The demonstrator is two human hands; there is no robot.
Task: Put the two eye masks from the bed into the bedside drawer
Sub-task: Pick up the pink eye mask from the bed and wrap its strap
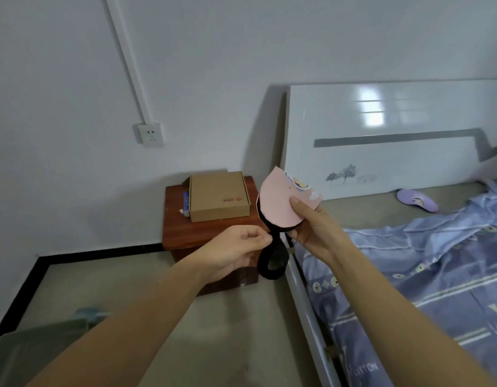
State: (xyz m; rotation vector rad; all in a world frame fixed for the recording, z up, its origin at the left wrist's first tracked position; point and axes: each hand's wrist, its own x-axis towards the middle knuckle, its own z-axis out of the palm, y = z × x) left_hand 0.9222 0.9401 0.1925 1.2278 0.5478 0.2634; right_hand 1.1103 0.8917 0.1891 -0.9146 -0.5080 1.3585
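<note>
Both hands share one pink eye mask (pixel 280 203) mid-frame: my right hand (pixel 311 230) grasps its face, left hand (pixel 236 251) pinches the black strap (pixel 272 263) hanging toward the bedside cabinet (pixel 183 233) (drawer front hidden), nearer my left; the purple eye mask (pixel 417 200) waits on the bed (pixel 375 210), right.

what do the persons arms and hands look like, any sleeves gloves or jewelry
Both forearms are bare up to the frame edge, with no sleeves in view. The left hand and right hand wear no gloves, and no rings, watch or bracelets show on the fingers or wrists. The nails look short and unpainted.
</note>
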